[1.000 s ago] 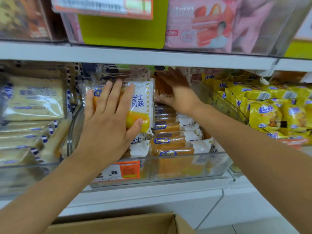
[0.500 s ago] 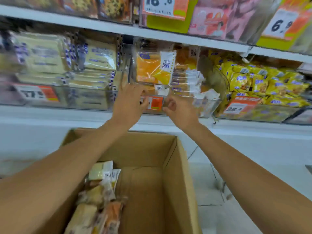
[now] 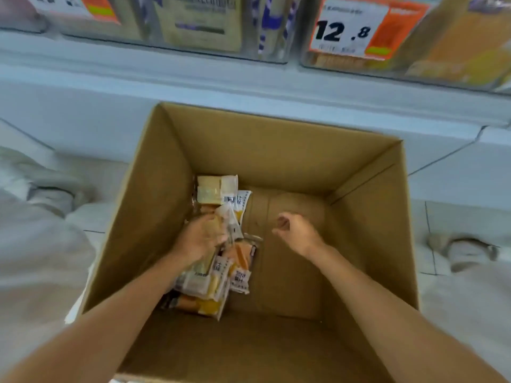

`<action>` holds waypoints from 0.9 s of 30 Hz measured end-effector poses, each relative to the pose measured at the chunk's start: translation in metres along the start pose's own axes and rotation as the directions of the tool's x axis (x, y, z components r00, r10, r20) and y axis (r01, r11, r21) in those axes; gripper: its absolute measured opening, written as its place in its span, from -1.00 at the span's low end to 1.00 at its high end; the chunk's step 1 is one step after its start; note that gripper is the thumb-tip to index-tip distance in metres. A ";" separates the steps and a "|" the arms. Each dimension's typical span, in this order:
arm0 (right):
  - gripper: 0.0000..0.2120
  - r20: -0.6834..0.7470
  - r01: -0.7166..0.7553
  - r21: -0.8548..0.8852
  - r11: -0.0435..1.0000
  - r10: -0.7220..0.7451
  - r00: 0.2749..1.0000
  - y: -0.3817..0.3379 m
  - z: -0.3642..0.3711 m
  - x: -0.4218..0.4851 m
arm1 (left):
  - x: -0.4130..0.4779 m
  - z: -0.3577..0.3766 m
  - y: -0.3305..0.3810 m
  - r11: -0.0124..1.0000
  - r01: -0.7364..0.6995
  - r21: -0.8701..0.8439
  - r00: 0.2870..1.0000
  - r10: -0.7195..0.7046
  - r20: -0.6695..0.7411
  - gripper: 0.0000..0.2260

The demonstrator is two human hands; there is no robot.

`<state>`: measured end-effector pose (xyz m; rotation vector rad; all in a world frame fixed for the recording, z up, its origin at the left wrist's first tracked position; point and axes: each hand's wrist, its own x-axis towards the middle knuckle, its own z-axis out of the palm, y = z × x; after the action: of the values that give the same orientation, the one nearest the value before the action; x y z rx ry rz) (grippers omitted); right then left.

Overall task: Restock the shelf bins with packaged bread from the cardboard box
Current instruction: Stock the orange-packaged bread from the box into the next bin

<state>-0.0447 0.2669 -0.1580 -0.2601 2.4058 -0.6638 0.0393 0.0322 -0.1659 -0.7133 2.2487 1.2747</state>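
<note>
At the far left a pale shoe (image 3: 51, 199) is seen on the tiled floor (image 3: 453, 217), just outside the left wall of the cardboard box (image 3: 276, 150), which stands open below the shelf edge (image 3: 249, 78). The bread packets (image 3: 215, 189) are heaped inside the box, pressed along the foot of its left wall, from near the far corner back toward the near edge. The left hand (image 3: 200, 239) is laid on top of this heap, seen from its back with the fingers bent down over a clear-wrapped packet. Whether a packet is actually gripped cannot be told, since the fingertips are hidden and blurred. To the right of the heap the brown box floor is left bare as far as the right wall, and the right hand (image 3: 297, 230) is held over this bare stretch, its fingers loosely curled and nothing held in it. It is kept apart from the packets and well clear of the far and right walls. Above, the clear shelf bins (image 3: 193, 29) are lined up along the shelf, their front faces close to its edge. A white and orange price tag (image 3: 345, 29) reading 12.8 is fixed to the bin at the right. A second shoe (image 3: 464, 251) is seen on the floor beyond the box's right wall.
</note>
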 end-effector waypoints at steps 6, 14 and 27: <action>-0.73 0.090 -0.031 0.068 0.997 0.025 0.996 0.010 0.036 0.012 | 0.016 0.006 -0.041 0.967 0.081 0.241 0.994 -0.096 0.054 -0.24; -0.75 0.103 -0.061 0.178 0.982 0.043 0.994 0.000 0.046 -0.004 | 0.020 0.011 -0.044 0.888 0.031 0.458 1.000 -0.030 -0.009 -0.39; -0.38 0.170 -0.163 0.617 0.770 0.071 0.983 -0.011 0.001 -0.025 | -0.014 -0.014 0.023 0.842 0.450 -0.298 0.754 -0.179 0.631 -0.51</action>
<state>-0.0245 0.2657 -0.1399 0.1288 1.9101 -1.2981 0.0332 0.0332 -0.1364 -0.6985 1.2843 1.5660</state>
